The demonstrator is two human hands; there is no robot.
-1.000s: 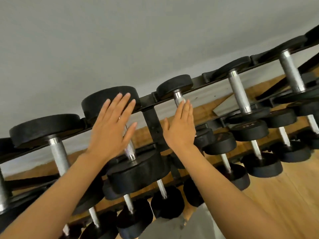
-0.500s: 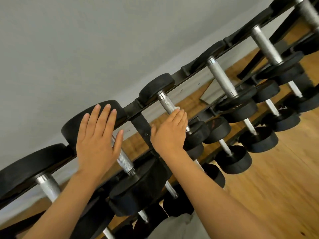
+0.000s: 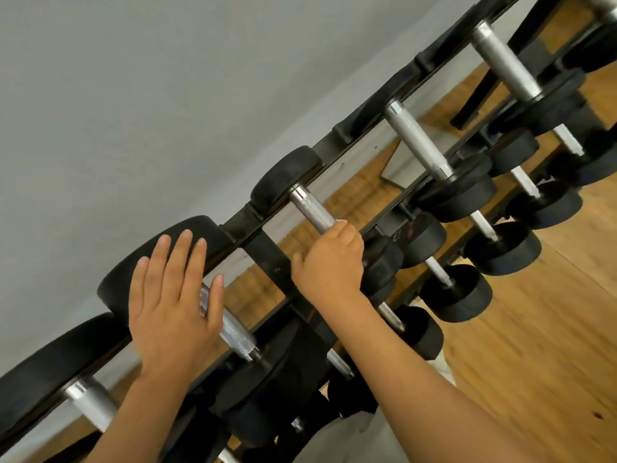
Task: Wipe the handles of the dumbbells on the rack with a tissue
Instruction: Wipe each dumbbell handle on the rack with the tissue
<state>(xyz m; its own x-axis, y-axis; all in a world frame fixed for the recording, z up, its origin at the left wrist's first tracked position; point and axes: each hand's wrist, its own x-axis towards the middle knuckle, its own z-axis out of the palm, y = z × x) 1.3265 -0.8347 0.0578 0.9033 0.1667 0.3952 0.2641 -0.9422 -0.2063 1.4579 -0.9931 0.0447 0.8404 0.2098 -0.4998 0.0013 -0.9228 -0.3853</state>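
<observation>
R hand (image 3: 329, 259) grips dumbbell handle (image 3: 312, 208); tissue possibly hidden.

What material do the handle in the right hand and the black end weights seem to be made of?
Handle: looks like bright metal, probably chromed steel, shiny with cross-hatched knurling. End weight: matte black, slightly grainy, likely rubber coating; the core cannot be seen. The right hand grips the handle.

Black tiered rack (image 3: 267, 252), rows of black dumbbells (image 3: 437, 168) resting across its rails, wooden floor (image 3: 534, 345) beneath
</observation>
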